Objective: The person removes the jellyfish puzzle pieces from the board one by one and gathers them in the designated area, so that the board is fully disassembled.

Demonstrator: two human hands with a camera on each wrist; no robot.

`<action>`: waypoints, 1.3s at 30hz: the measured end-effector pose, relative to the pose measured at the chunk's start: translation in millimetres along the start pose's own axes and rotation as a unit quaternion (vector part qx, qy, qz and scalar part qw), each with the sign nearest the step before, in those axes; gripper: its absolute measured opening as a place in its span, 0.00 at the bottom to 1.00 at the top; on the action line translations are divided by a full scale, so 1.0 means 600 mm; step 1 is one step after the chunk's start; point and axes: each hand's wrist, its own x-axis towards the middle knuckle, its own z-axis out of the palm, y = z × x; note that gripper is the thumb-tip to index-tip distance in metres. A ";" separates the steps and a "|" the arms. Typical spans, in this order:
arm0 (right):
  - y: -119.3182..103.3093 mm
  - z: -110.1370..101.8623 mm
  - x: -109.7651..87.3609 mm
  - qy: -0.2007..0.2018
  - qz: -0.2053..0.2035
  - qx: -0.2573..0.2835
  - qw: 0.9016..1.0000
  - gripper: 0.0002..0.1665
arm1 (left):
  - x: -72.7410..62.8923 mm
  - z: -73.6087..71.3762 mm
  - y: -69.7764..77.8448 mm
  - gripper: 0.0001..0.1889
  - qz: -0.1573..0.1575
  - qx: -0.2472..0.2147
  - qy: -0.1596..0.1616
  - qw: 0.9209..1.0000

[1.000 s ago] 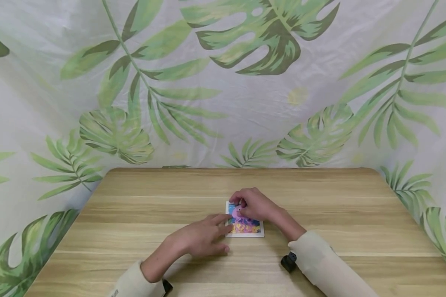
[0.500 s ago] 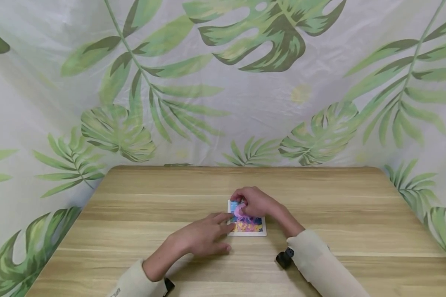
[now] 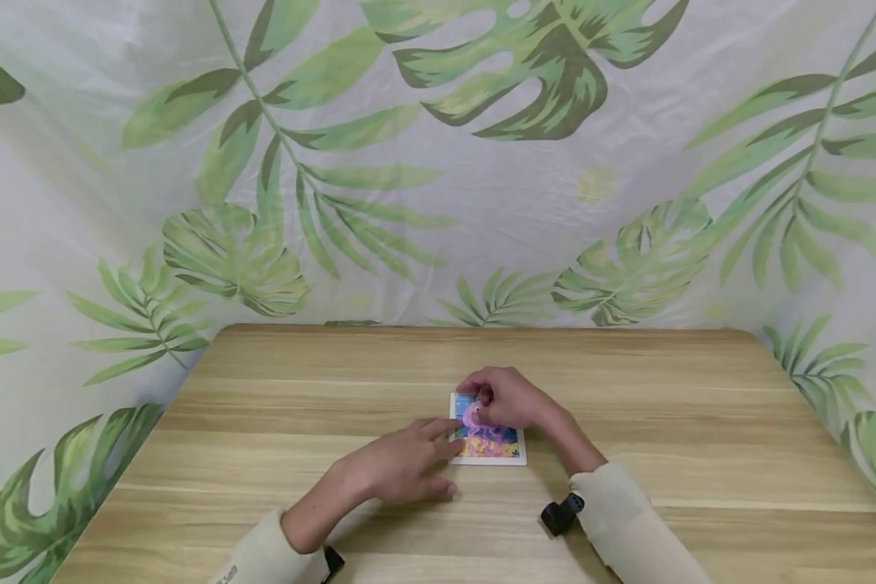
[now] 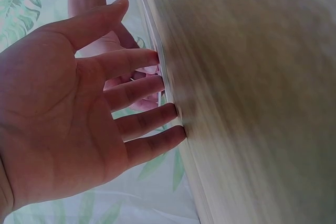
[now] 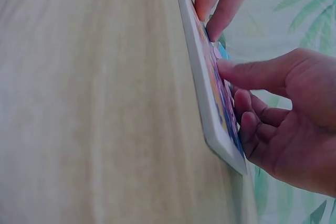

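A small square puzzle [image 3: 491,448] with a white border lies on the wooden table, its picture a pink octopus over blue and yellow. My left hand [image 3: 401,464] reaches in from the left with spread, nearly straight fingers; two fingertips rest on the puzzle's left edge. The thumb stays apart from it. My right hand [image 3: 514,399] comes over the upper right part with curled fingers. In the right wrist view its thumb meets a pink and blue puzzle piece [image 5: 223,51] that stands a little above the board, with the other fingers behind. That hand covers the upper right corner.
The wooden table [image 3: 277,357] extends around the puzzle on all sides. Behind it hangs a white cloth [image 3: 482,219] printed with green leaves. A black wrist device [image 3: 562,514] sits below the right sleeve.
The whole head view shifts slightly, so table and hands appear a little further right. Both hands keep nearly the same places on the puzzle.
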 end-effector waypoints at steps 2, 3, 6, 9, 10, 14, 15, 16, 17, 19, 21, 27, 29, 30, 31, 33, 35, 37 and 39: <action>0.001 0.001 -0.001 0.008 0.007 0.009 1.000 0.19 | 0.001 0.001 0.001 0.34 0.000 0.001 0.000 1.000; 0.001 0.001 -0.002 0.011 0.012 0.013 1.000 0.17 | 0.001 0.001 0.001 0.34 0.000 0.001 0.000 1.000; 0.003 0.004 -0.001 0.022 0.018 0.015 0.999 0.13 | 0.002 0.001 0.002 0.33 0.000 0.006 0.000 1.000; 0.002 0.005 0.000 0.028 0.023 0.016 0.999 0.13 | 0.002 0.001 0.003 0.33 0.001 0.010 0.001 1.000; 0.001 0.005 0.000 0.030 0.023 0.018 0.999 0.13 | 0.003 0.001 0.003 0.33 0.001 0.011 0.001 1.000; -0.001 0.004 0.000 0.034 0.021 0.027 0.999 0.13 | 0.003 0.000 0.003 0.33 -0.003 0.010 0.001 1.000; -0.001 0.003 0.000 0.035 0.018 0.029 0.999 0.13 | 0.003 0.000 0.003 0.33 -0.004 0.010 0.001 1.000; -0.001 0.003 0.000 0.034 0.015 0.030 0.999 0.12 | 0.003 0.000 0.004 0.33 -0.005 0.010 0.001 1.000; -0.001 0.002 0.000 0.034 0.012 0.030 0.999 0.12 | 0.003 0.000 0.004 0.33 -0.005 0.011 0.002 1.000; -0.001 0.001 0.000 0.031 0.006 0.032 0.999 0.11 | 0.002 0.000 0.005 0.33 -0.006 0.012 0.003 1.000; -0.003 0.000 0.000 0.029 -0.001 0.030 0.999 0.10 | 0.002 -0.001 0.006 0.33 -0.006 0.011 0.005 1.000; -0.008 -0.002 -0.001 0.036 -0.006 0.019 0.999 0.10 | 0.004 -0.003 0.004 0.31 -0.002 0.008 0.014 1.000; -0.007 -0.001 -0.002 0.038 -0.002 0.019 0.999 0.10 | 0.006 -0.003 0.002 0.30 0.001 0.005 0.018 1.000; -0.006 -0.001 -0.002 0.039 0.000 0.020 0.999 0.11 | 0.006 -0.003 0.002 0.29 0.003 0.004 0.021 1.000; -0.005 0.000 -0.001 0.039 0.002 0.021 0.999 0.11 | 0.007 -0.003 0.001 0.28 0.005 0.001 0.024 1.000; -0.003 0.001 -0.001 0.039 0.005 0.024 0.999 0.11 | 0.008 -0.003 -0.001 0.26 0.010 -0.002 0.032 0.999; -0.001 0.002 0.000 0.040 0.007 0.029 0.999 0.11 | 0.009 -0.002 -0.002 0.24 0.012 -0.004 0.037 0.999; 0.001 0.003 0.000 0.039 0.009 0.034 0.999 0.11 | 0.011 -0.001 -0.002 0.23 0.012 -0.007 0.041 0.999; 0.002 0.003 0.000 0.039 0.010 0.040 0.998 0.11 | 0.011 0.001 -0.003 0.23 0.012 -0.004 0.043 0.999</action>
